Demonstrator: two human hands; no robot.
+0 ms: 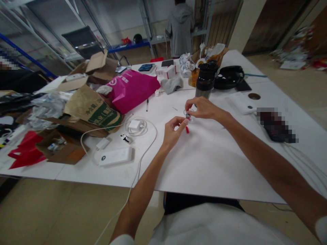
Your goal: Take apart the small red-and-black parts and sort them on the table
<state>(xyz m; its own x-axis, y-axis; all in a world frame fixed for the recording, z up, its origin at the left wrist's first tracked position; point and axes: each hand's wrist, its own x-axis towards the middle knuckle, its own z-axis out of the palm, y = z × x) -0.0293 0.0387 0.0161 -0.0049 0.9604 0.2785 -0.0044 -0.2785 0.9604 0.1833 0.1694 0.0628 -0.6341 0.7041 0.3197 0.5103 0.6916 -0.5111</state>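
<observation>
My left hand (pixel 173 132) and my right hand (pixel 200 108) meet above the white table. Between their fingertips is a small key ring (pixel 188 116) with metal and clear parts, too small to make out fully. A red piece (pixel 187 130) shows just below the left fingertips; whether it hangs from the ring or lies on the table, I cannot tell. Both hands are closed in a pinch, thumb against fingers. Behind my right hand stands a dark tumbler (pixel 205 80) with a black lid. A thin metal pin-like thing (pixel 175 109) lies left of it.
On the left lie a white power bank (pixel 116 156), a charger (pixel 136 125) with coiled cable, an earbud case (pixel 126 138) and open cardboard boxes (pixel 63 149). A magenta bag (pixel 135 88) sits farther back. A phone (pixel 274 126) rests at right. Someone in grey (pixel 180 30) stands beyond the table.
</observation>
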